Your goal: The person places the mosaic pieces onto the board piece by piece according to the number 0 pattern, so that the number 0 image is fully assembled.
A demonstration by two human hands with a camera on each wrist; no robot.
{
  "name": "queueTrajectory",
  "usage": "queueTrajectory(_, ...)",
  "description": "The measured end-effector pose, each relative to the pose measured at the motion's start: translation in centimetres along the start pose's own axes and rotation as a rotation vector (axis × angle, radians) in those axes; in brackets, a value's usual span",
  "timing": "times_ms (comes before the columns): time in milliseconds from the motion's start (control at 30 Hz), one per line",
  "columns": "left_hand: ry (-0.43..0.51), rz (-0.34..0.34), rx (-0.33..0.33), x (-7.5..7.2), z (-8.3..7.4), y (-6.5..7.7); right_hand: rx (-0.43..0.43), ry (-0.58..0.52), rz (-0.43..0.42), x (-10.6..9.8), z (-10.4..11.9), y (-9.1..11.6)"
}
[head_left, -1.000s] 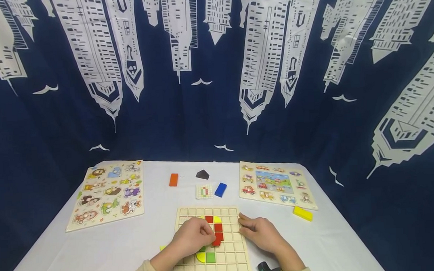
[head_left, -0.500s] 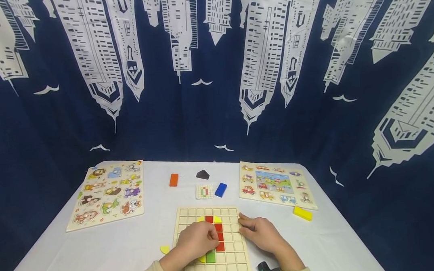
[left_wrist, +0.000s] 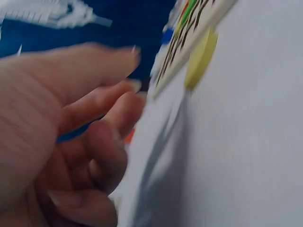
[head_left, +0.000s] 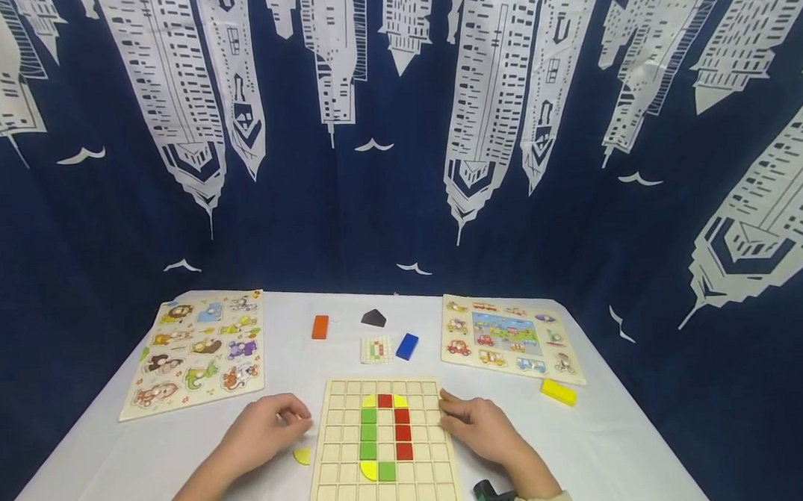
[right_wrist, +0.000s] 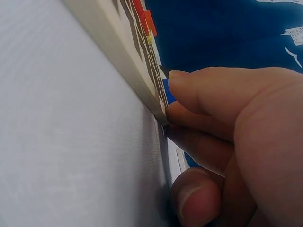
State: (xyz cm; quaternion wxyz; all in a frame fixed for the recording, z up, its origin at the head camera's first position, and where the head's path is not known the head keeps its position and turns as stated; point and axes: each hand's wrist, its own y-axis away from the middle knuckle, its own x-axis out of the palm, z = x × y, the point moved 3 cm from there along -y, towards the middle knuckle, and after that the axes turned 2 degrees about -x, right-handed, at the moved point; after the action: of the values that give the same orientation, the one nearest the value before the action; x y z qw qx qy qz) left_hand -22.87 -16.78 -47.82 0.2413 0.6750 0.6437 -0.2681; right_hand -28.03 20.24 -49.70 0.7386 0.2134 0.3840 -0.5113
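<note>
A wooden grid board [head_left: 426, 496] lies in front of me, several coloured pieces set in its cells. Red squares [head_left: 403, 433] form a column on the right and green squares [head_left: 367, 432] one on the left, with yellow quarter-circles [head_left: 368, 470] at three corners. My left hand [head_left: 264, 428] hovers left of the board, fingers loosely curled around nothing. Just below its fingertips a loose yellow quarter-circle piece [left_wrist: 201, 59] lies on the cloth by the board's edge. At the opposite edge, the fingertips of my right hand [head_left: 479, 426] touch the board's side.
Behind the board lie a small pattern card [head_left: 377, 349], a blue block [head_left: 407, 347], an orange block [head_left: 320, 327] and a dark pentagon piece [head_left: 374, 318]. An animal puzzle [head_left: 194, 353] is at left; a vehicle puzzle [head_left: 513, 335] and yellow block [head_left: 559, 392] are at right.
My left hand pressed a red square into the bottom cell of the red column, let go and moved left off the board. The right hand stayed at the board's edge.
</note>
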Motion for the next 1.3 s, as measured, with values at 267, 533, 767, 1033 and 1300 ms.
queueTrajectory(267,-0.005,0.197,0.125,0.0,3.1,0.3,0.024,-0.013,0.003,-0.3,-0.1,0.2)
queueTrajectory(533,-0.059,0.191,0.172,0.5,2.2,0.7,0.022,-0.018,0.005,-0.2,-0.2,0.5)
queueTrajectory(767,-0.121,0.116,0.186,0.2,1.8,0.8,0.0,-0.003,-0.003,-0.3,-0.1,0.4)
queueTrajectory(1033,-0.069,0.176,0.196,0.0,2.1,0.6,-0.001,-0.002,0.0,-0.1,-0.1,0.2)
queueTrajectory(1300,-0.033,0.09,0.188,0.2,1.8,0.6,-0.01,0.011,0.0,0.0,-0.1,0.2)
